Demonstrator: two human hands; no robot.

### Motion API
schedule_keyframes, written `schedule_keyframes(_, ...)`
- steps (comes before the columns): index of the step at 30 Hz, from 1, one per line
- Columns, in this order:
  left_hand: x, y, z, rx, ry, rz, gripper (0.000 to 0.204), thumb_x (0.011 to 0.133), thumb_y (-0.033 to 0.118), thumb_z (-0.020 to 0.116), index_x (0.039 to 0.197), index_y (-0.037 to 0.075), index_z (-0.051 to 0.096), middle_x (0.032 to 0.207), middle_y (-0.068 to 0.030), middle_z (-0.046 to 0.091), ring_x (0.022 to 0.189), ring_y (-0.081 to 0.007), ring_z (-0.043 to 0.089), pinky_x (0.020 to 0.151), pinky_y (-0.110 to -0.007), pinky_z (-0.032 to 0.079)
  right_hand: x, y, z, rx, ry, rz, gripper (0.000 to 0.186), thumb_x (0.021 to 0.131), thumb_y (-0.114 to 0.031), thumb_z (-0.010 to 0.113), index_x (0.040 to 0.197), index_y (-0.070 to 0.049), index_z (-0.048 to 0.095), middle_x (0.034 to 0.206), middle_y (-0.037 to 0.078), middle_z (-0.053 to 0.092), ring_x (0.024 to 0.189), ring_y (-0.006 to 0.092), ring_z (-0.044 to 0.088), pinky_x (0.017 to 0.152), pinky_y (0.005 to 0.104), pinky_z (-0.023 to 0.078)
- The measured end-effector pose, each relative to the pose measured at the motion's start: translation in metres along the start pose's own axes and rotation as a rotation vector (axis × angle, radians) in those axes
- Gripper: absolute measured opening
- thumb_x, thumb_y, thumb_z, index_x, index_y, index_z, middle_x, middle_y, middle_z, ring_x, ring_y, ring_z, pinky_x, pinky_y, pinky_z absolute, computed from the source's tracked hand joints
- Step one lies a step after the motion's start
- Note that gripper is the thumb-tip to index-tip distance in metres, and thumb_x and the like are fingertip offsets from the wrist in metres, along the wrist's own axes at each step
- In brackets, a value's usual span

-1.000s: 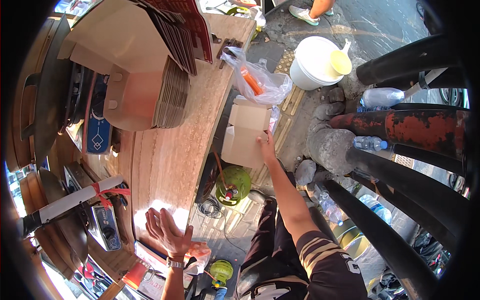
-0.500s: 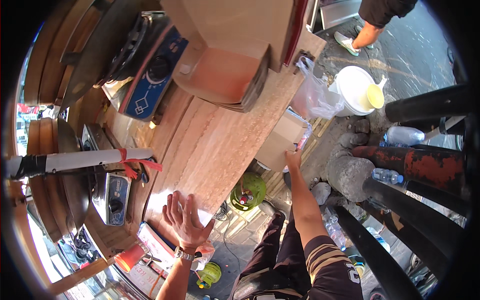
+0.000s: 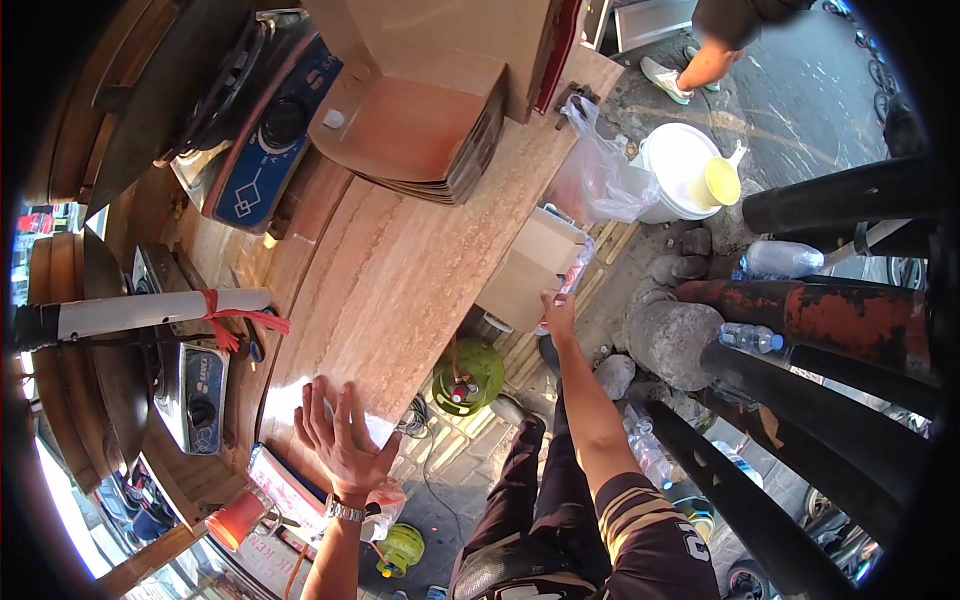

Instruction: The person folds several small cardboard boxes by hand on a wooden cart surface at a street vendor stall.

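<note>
My left hand [image 3: 343, 437], with a metal watch at the wrist, lies with fingers spread on the wooden counter [image 3: 370, 270] near its front edge. A bright white patch shows beside its fingers. Past the counter's edge and lower down, my right hand [image 3: 558, 316] is closed on the side of a brown cardboard box [image 3: 520, 275]; its fingertips are partly hidden. A colourful printed strip shows along that side of the box. Farther up the counter, an open cardboard box [image 3: 425, 115] tops a nested stack.
Two blue-fronted gas stoves [image 3: 265, 145] with pans stand at left. Below the counter is a green gas cylinder [image 3: 467, 375]. Beyond are a plastic bag [image 3: 605, 180], a white bucket [image 3: 672, 150] with a yellow scoop [image 3: 715, 182], and black pipes [image 3: 830, 395] at right. Another person's leg [image 3: 705, 68] shows far off.
The whole view has shifted, so everything appears slightly farther left. Both hands keep their places, the left on the counter and the right on the cardboard box.
</note>
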State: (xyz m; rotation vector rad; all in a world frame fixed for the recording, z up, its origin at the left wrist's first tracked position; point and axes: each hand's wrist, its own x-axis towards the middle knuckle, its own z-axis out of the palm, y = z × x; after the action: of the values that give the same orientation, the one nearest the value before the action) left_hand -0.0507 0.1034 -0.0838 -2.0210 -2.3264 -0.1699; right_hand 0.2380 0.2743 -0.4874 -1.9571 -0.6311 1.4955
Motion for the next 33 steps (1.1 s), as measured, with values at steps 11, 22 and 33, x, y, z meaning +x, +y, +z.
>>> schedule_keyframes(11, 0.011, 0.007, 0.005, 0.027, -0.03, 0.078, 0.099, 0.07, 0.048, 0.08, 0.154, 0.01, 0.042, 0.161, -0.0246, 0.033, 0.149, -0.0433, 0.029, 0.121, -0.059, 0.019, 0.025, 0.023, -0.019, 0.157, -0.156, -0.312, 0.041, 0.089, 0.007, 0.058, 0.129, -0.005, 0.055, 0.112, 0.009, 0.067, 0.102, 0.0186, 0.067, 0.088, 0.0328, 0.054)
schedule_keyframes(22, 0.017, 0.011, 0.004, -0.038, -0.031, 0.078, 0.104, 0.063, 0.034, 0.083, 0.155, 0.012, 0.041, 0.162, -0.0241, 0.032, 0.15, -0.0448, 0.028, 0.121, -0.059, 0.019, 0.08, -0.035, -0.105, -0.403, -0.336, -0.432, 0.044, 0.086, 0.005, 0.056, 0.127, -0.007, 0.062, 0.097, 0.007, 0.069, 0.085, 0.0194, 0.066, 0.073, 0.0348, 0.052)
schedule_keyframes(33, 0.01, 0.004, 0.004, 0.007, -0.034, 0.072, 0.1, 0.07, 0.051, 0.08, 0.154, 0.011, 0.042, 0.161, -0.0246, 0.033, 0.149, -0.0447, 0.029, 0.12, -0.06, 0.021, 0.064, -0.067, -0.06, -0.881, -0.272, -0.416, 0.057, 0.082, -0.004, 0.058, 0.137, -0.019, 0.054, 0.118, 0.019, 0.072, 0.113, 0.0379, 0.068, 0.091, 0.0527, 0.053)
